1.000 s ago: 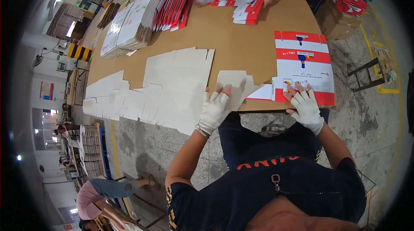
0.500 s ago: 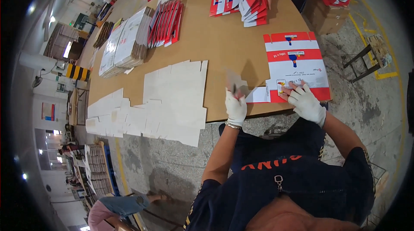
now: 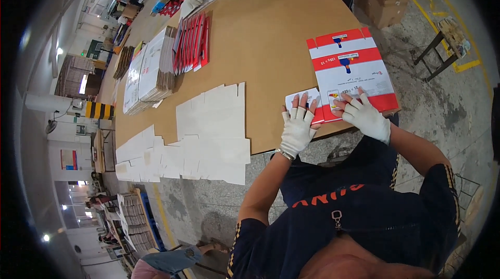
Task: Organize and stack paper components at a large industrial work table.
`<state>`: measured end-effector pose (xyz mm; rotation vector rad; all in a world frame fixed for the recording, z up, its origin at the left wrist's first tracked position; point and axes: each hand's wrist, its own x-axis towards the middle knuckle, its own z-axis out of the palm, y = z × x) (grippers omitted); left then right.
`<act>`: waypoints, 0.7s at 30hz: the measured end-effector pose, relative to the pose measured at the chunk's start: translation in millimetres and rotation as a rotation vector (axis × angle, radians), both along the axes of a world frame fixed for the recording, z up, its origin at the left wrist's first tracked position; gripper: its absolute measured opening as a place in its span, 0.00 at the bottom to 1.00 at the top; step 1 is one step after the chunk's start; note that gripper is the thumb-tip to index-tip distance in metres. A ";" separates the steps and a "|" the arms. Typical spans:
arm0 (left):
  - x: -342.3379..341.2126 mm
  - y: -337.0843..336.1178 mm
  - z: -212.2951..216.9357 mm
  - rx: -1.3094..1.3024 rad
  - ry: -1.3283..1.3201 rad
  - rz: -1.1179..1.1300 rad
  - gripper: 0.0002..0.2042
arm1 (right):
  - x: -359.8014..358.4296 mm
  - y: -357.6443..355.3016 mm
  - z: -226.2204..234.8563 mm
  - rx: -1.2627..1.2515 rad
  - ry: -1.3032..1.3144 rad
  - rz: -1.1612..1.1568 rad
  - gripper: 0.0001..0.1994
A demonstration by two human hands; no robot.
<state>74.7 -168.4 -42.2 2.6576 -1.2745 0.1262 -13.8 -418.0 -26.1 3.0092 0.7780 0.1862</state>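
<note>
- Gloves cover both my hands; my left hand (image 3: 297, 129) lies flat and open on a small white flap (image 3: 303, 101) at the near edge of the brown table (image 3: 271, 44)
- My right hand (image 3: 366, 117) is open too, fingers spread, pressing the near edge of the red and white flat carton (image 3: 350, 73)
- That carton lies flat, just beside the flap and touching it
- To fold well, I think I should keep both palms down so nothing slides, and line up the edges first
- White cardboard sheets (image 3: 211, 128) wait to my left, well apart from a red carton stack (image 3: 191, 43)
</note>
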 end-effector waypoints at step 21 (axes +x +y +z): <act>16.2 -30.9 16.6 0.047 0.318 0.173 0.40 | 1.2 -13.9 -1.4 0.268 0.191 0.102 0.28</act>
